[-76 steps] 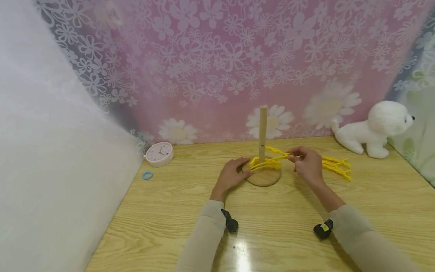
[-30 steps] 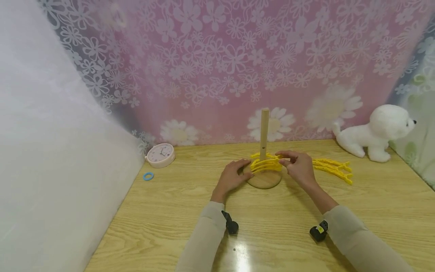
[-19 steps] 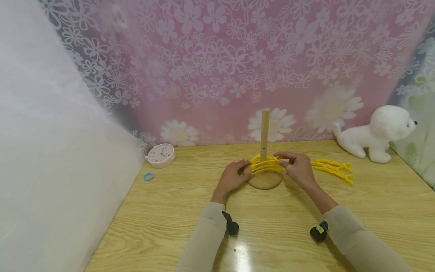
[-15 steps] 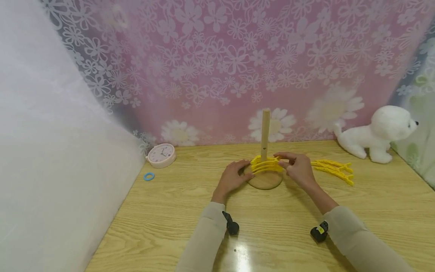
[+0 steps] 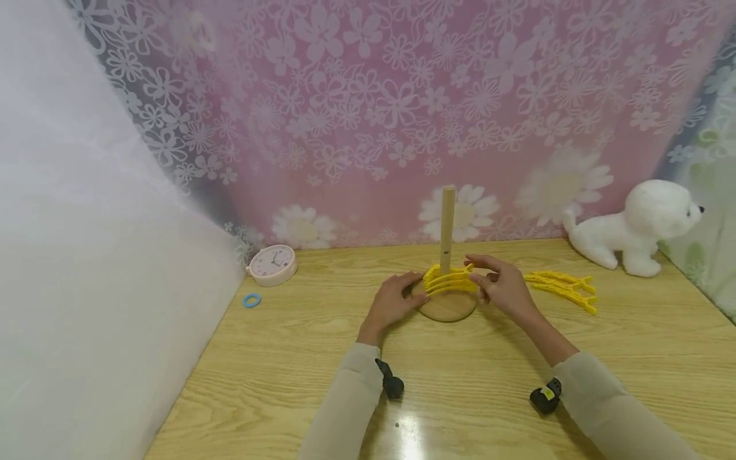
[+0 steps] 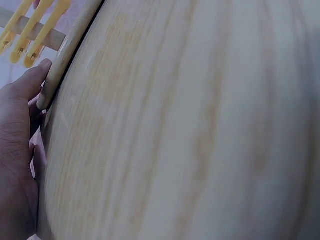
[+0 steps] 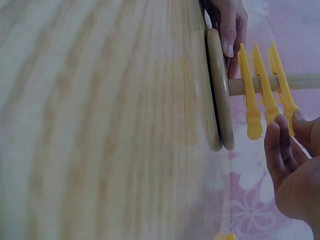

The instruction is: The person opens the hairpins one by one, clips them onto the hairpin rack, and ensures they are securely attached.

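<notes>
A wooden stand has a round base (image 5: 448,310) and an upright post (image 5: 447,220). Several long yellow plastic clips (image 7: 262,85) sit one above another across the post, close over the base. My left hand (image 5: 391,303) holds the base's left edge, its thumb (image 6: 36,77) on the upper face. My right hand (image 5: 506,287) is at the right ends of the clips. Its thumb and fingers stand apart on either side of the top clip (image 7: 282,85), the fingertips right at its end.
More yellow clips (image 5: 566,289) lie on the table right of my right hand. A white plush dog (image 5: 638,223) stands at the back right. A pink clock (image 5: 273,264) and a blue ring (image 5: 251,300) are at the left.
My right hand brought a yellow clip leftward onto the post, above the others. Most recently its fingers loosened and the arm shifted slightly right. The left hand stayed on the base.
</notes>
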Motion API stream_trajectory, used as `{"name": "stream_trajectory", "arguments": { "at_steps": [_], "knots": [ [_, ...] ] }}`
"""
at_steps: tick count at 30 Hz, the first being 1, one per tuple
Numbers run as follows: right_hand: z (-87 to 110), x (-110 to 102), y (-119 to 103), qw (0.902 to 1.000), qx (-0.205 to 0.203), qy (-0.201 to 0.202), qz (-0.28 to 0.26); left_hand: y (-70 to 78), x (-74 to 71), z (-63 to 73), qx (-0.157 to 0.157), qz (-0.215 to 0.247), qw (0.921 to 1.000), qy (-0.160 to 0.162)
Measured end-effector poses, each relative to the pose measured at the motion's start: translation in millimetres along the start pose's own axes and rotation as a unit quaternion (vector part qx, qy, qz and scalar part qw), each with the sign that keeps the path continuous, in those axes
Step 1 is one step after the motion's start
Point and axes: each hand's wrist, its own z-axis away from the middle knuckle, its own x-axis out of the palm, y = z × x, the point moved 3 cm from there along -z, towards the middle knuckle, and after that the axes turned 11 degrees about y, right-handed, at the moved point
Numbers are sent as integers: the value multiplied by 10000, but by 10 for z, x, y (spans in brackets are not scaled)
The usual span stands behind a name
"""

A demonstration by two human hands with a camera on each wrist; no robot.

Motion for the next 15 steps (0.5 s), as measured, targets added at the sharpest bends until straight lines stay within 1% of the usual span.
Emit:
{"name": "stream_trajectory", "arguments": {
  "at_steps": [4, 9, 11, 15],
  "knots": [
    [71, -128, 3, 9996, 48, -79, -276, 5, 12, 12, 15, 38, 10000, 11],
    [160, -414, 78, 9989, 147, -5, -434, 3, 6, 13, 20, 1, 10000, 38],
    [196, -554, 150, 9990, 233, 74, -368, 3, 3, 9, 8, -4, 10000, 49],
    [284, -855, 322, 9982, 545, 231, -113, 5, 5, 4, -5, -12, 10000, 12]
  ]
}}
